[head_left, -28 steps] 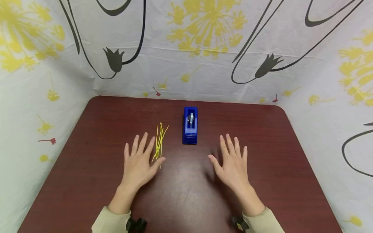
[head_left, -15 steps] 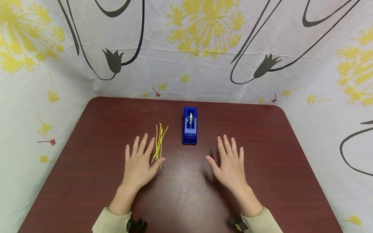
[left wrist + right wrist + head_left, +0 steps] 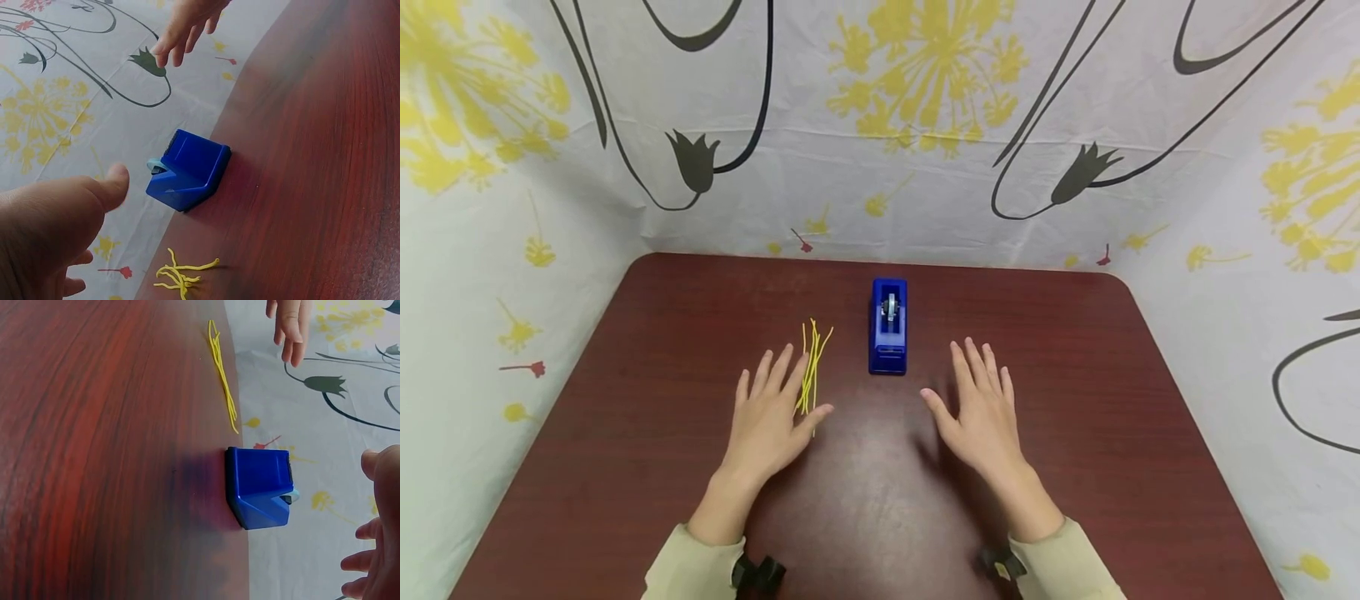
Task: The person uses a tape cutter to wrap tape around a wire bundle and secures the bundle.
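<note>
A blue tape dispenser (image 3: 888,350) with a small roll stands on the table, beyond and between the hands. To its left lies a loose bundle of thin yellow strings (image 3: 808,383). My left hand (image 3: 765,425) hovers palm down beside the strings, fingers spread, its index fingertip overlapping them in the head view. My right hand (image 3: 983,417) is held above the table to the right of the dispenser, fingers straight and thumb out. Neither hand holds anything. Both wrist views show the dispenser (image 3: 190,169) and the yellow strings (image 3: 223,378) apart from the hands.
The dark red-brown wooden table (image 3: 865,517) has rounded far corners. A white patterned cloth (image 3: 880,183) with yellow and grey flowers hangs around its back and sides. Dark wrist bands with small cameras sit on both sleeves.
The right hand has moved left and slightly forward, toward the dispenser. My left hand has shifted slightly right, closer over the strings. The dispenser and the strings have stayed in place.
</note>
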A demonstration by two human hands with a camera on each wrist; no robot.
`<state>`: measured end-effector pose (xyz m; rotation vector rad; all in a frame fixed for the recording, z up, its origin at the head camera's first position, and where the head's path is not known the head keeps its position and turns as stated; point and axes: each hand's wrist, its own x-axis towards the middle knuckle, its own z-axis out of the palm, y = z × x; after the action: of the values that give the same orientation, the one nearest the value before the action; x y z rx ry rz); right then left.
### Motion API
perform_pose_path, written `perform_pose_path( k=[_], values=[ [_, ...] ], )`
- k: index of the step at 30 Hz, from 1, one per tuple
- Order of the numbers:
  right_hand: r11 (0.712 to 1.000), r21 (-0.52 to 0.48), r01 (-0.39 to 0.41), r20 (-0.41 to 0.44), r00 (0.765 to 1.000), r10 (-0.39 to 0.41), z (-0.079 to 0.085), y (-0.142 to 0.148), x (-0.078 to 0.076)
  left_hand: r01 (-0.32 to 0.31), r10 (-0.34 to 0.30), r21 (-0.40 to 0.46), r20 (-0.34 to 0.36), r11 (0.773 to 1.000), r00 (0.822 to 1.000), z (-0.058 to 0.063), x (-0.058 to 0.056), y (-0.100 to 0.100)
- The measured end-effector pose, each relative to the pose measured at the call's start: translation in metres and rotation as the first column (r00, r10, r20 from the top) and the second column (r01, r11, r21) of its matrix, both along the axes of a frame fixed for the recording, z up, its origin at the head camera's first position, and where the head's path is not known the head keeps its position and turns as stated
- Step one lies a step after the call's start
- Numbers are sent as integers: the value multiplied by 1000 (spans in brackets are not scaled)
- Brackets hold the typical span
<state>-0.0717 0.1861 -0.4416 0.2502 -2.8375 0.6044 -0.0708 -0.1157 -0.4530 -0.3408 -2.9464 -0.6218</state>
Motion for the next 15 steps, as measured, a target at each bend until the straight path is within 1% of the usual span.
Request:
perform_pose_path(
  k=[7,13,15],
  values=[
    [1000,-5,1,11,1000,-1,-1,-3,-5,19,-19,1,12,1000,1000,2,-3,4],
    [1000,-3,-3,18,1000,3,-1,-5,-6,28,-28,2,18,1000,999,6,-5,9],
    [1000,-5,-5,23,1000,5,-1,-5,-6,31,-31,1,19,1000,999,5,-6,10]
  ],
)
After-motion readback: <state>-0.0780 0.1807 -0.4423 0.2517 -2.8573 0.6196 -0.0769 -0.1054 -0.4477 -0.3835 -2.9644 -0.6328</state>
